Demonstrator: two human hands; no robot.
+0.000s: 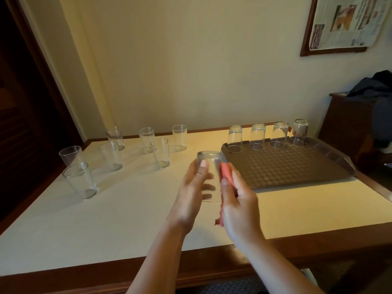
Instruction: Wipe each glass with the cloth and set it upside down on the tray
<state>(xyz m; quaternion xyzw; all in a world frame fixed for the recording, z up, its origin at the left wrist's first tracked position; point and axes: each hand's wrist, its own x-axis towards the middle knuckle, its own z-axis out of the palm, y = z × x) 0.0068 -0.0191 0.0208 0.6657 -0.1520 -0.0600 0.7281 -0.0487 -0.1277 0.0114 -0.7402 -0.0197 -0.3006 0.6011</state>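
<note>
My left hand (192, 192) grips a clear glass (209, 166), held above the table with its base pointing away from me. My right hand (238, 205) holds a red cloth (226, 174) pressed against the glass's right side. A brown tray (297, 166) lies on the table to the right. Several glasses (257, 136) stand upside down in a row along its far edge. Several upright glasses (110, 155) are scattered over the left half of the table.
The table (127, 209) has a pale top with a dark wooden rim and stands against a cream wall. A dark cabinet (347, 124) with clothing on it stands at the far right. A dark doorway lies to the left.
</note>
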